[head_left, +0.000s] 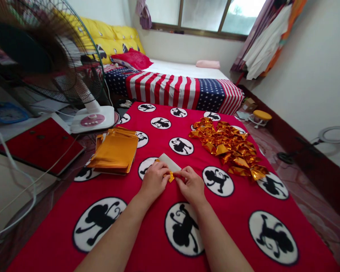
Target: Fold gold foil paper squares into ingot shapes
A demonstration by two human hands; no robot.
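Both my hands meet over the middle of a red cloth [147, 241] printed with black monkeys in white circles. Between them is a sheet of gold foil paper [170, 162], its pale back facing up and its near edge folded over to show gold. My left hand [155, 176] pinches the near left part of the sheet. My right hand [190, 184] grips the near right part with thumb and fingers. To the left lies a stack of flat gold foil sheets [115, 151]. On the right sits a pile of folded gold foil pieces [229, 145].
A spinning fan [93, 117] stands at the left beside a red board [42, 147] and loose white cables. Behind the cloth is a bed [170, 90]. At the right are a small stool [262, 115] and a ring light [334, 135] on a stand.
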